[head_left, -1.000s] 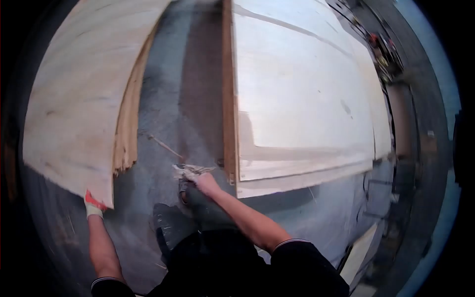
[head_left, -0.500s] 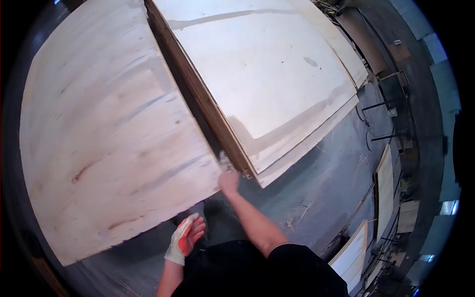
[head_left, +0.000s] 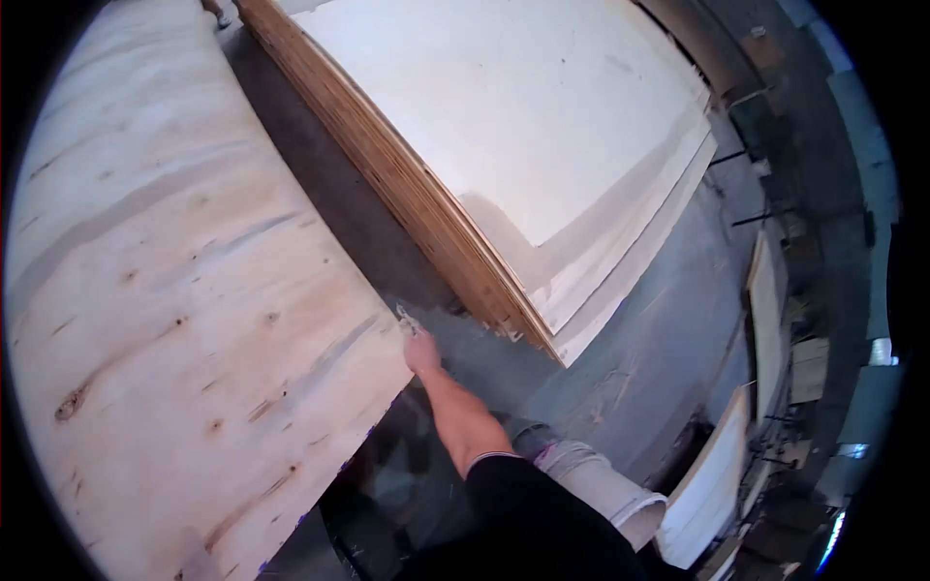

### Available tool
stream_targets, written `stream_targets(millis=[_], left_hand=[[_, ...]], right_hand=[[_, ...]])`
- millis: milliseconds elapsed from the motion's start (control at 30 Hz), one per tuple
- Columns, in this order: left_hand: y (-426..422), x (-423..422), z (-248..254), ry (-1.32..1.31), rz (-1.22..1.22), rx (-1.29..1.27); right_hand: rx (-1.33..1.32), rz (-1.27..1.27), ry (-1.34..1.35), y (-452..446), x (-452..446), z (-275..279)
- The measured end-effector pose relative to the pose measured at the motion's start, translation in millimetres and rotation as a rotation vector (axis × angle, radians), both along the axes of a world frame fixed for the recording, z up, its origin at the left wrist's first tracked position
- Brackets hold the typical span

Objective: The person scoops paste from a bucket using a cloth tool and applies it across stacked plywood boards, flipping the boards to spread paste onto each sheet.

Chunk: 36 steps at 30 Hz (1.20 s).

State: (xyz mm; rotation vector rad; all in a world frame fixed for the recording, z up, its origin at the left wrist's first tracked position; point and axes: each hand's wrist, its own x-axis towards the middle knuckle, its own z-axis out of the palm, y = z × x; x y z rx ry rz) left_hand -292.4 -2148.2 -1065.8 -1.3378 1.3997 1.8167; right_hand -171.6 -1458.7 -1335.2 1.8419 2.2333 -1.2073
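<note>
My right hand (head_left: 421,351) is closed at the near right corner of a large plywood sheet (head_left: 194,290) on the left. A small pale thing (head_left: 405,318) shows at its fingers, too unclear to name. The sheet has brown knots, grain streaks and greyish bands. Across a dark gap stands a stack of plywood sheets (head_left: 387,184), with its layered brown edges facing the gap. The pale top sheet (head_left: 504,116) has a greyish band near its front edge. My left hand is out of view.
A whitish bucket (head_left: 596,484) stands on the floor beside my right arm. Pale boards (head_left: 712,484) lean at the lower right. Scraps lie on the grey floor (head_left: 620,358). Racks and other boards line the right side.
The gap between the left sheet and the stack looks wider. My right hand has moved slightly left with the sheet's corner. My gloved left hand has left the view, and the bucket has appeared.
</note>
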Motion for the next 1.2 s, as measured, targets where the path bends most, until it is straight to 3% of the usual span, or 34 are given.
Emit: stream_targets(millis=[33, 133, 200, 267, 300, 333, 367, 400, 433, 467, 533, 600, 633, 667, 700, 733, 800, 967, 1067, 1100, 1167, 1200], left_hand=[[24, -8, 18, 0.049, -0.03, 0.003], [137, -35, 100, 0.222, -0.187, 0.061], [239, -44, 177, 0.359, -0.334, 0.113], [359, -38, 272, 0.5, -0.513, 0.189], [426, -26, 320, 0.574, -0.609, 0.235], [492, -5, 370, 0.647, -0.709, 0.281], [560, 22, 419, 0.716, -0.814, 0.329], [630, 56, 464, 0.793, -0.932, 0.39], [697, 93, 499, 0.846, -1.031, 0.479], [758, 132, 534, 0.895, -1.124, 0.563], [862, 212, 599, 0.988, -1.288, 0.738], [928, 284, 648, 1.034, -1.376, 0.891], [945, 314, 664, 1.038, -1.372, 0.927], [953, 341, 676, 1.026, -1.352, 0.936], [957, 359, 683, 1.017, -1.348, 0.913], [951, 371, 684, 1.025, -1.383, 0.896], [922, 335, 646, 1.154, -1.788, 0.947], [813, 289, 574, 1.023, -1.811, 0.882], [771, 220, 508, 0.932, -1.795, 0.931], [758, 200, 477, 0.813, -1.697, 0.946], [733, 178, 403, 0.7, -1.521, 0.83], [725, 163, 338, 0.63, -1.341, 0.729]], right_hand=[[-0.137, -0.074, -0.002, -1, -8, 34], [0.002, -0.017, 0.158, 17, 23, -35], [0.005, 0.409, 0.008, 44, 59, 35], [-0.158, -0.001, 0.164, 22, 73, 23], [-0.24, 0.016, 0.221, 16, 85, 66], [-0.318, 0.038, 0.282, 6, 99, 109], [-0.165, 0.226, 0.322, -20, 96, 103], [-0.349, 0.222, 0.367, -22, 103, 111], [-0.375, 0.132, 0.369, -28, 117, 74], [-0.234, 0.411, 0.288, -10, 140, 117], [-0.047, 0.17, 0.573, 16, 163, 187], [0.005, -0.105, 1.147, 29, 151, 198], [0.032, -0.109, 1.131, 37, 162, 201], [-0.469, -0.166, 1.108, 45, 172, 204], [-0.965, -0.227, 1.047, 55, 181, 207], [-1.102, -0.244, 1.024, 62, 196, 221], [-1.173, -0.248, 1.045, 68, 218, 244], [-1.318, -0.189, 1.18, 47, 264, 281], [-1.508, 0.024, 1.377, 5, 298, 293], [-1.5, 0.006, 1.365, -14, 318, 296], [-1.045, -0.947, 1.028, -92, 373, 378], [-0.687, -0.673, 0.871, -143, 393, 290]])
